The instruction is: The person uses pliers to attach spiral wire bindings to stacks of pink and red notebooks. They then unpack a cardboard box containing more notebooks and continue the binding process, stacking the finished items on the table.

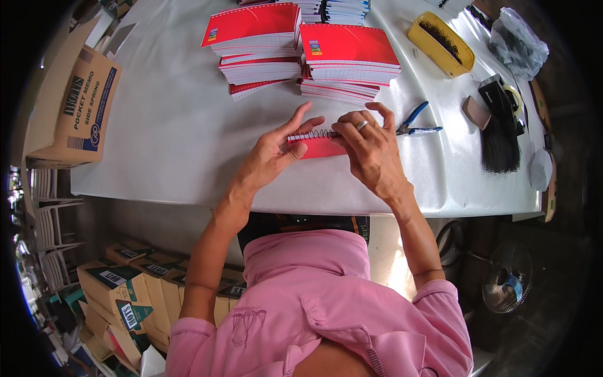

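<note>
A small red-covered notebook (321, 149) is held just above the white table, its holed edge facing away from me. A dark wire spiral (317, 134) runs along that edge. My left hand (271, 151) grips the notebook's left end, thumb on the cover, with the index finger stretched up. At the right end, the bent fingers of my right hand (374, 147) pinch the spiral, a ring on one finger; the fingertips partly hide the coil there. Blue-handled pliers (414, 123) lie with jaws by my right hand.
Stacks of red notebooks (349, 45) stand beyond my hands. A yellow tray (466, 68) of dark spirals sits far right, beside a plastic bag (519, 43). Dark mesh-like coils (500, 152) lie at the right edge. A carton (78, 116) stands left; a fan (506, 279) is lower right.
</note>
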The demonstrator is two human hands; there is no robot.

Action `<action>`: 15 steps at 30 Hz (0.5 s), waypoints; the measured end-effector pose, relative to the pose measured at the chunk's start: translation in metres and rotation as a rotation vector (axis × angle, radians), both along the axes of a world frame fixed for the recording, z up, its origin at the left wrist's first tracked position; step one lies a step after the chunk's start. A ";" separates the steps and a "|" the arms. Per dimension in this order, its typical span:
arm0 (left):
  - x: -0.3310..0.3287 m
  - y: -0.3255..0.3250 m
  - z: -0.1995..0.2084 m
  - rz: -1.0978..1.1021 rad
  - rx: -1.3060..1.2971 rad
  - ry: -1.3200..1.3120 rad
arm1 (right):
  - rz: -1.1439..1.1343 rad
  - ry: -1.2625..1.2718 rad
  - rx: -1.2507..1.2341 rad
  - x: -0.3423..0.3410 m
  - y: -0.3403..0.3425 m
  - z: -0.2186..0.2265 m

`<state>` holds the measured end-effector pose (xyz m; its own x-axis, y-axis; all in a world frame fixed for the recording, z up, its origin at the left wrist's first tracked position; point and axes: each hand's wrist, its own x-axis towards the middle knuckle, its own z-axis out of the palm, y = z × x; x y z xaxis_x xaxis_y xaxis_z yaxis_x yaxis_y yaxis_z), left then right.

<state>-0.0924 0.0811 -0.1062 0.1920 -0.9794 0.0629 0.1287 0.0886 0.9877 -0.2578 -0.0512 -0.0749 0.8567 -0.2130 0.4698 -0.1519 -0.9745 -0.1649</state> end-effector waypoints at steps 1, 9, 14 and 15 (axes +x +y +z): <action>0.000 0.000 -0.002 -0.003 -0.024 -0.032 | -0.028 -0.022 0.016 0.002 0.002 0.003; -0.002 -0.003 -0.011 -0.007 -0.048 -0.203 | 0.004 -0.141 0.107 0.003 0.008 0.003; -0.004 0.000 -0.008 0.087 -0.073 -0.189 | -0.185 0.115 0.367 -0.051 -0.073 0.014; -0.005 0.001 -0.006 0.086 -0.047 -0.180 | -0.237 0.254 0.233 -0.065 -0.086 0.011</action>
